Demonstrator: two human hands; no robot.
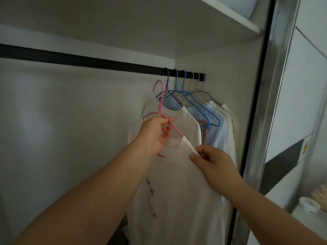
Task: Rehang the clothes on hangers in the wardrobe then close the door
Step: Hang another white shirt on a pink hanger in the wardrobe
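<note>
Below the black rail (88,60), the left hand (155,133) grips a pink hanger (160,101) while the right hand (212,161) pinches the white shirt (177,191) collar, left of hung clothes (217,121).

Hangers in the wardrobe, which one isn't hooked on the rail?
The pink hanger, gripped by the left hand; its hook hangs free below the black rail, while the others sit hooked on it.

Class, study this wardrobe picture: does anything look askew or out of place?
Yes. The pink hanger, gripped by the left hand, is tilted and off the black rail, while the right hand pinches the white T-shirt.
</note>
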